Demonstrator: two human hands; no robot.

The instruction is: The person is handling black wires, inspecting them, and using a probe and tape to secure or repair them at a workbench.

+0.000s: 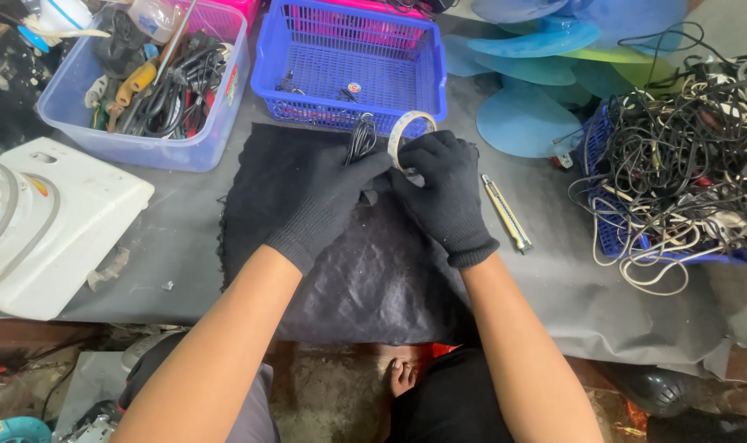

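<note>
One roll of pale adhesive tape stands between the fingertips of the black-gloved right hand, which close on its ring, while the black-gloved left hand pinches one small bundle of thin black cable just beside it. No tape seems wound on the bundle yet, so I judge the wrapping only beginning. Under both hands lies one black mat; right of the fingers lies one utility knife, beyond them one blue plastic basket.

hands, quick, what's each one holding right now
Left hand: closed, pinching a black cable bundle.
Right hand: closed on a roll of tape.
</note>
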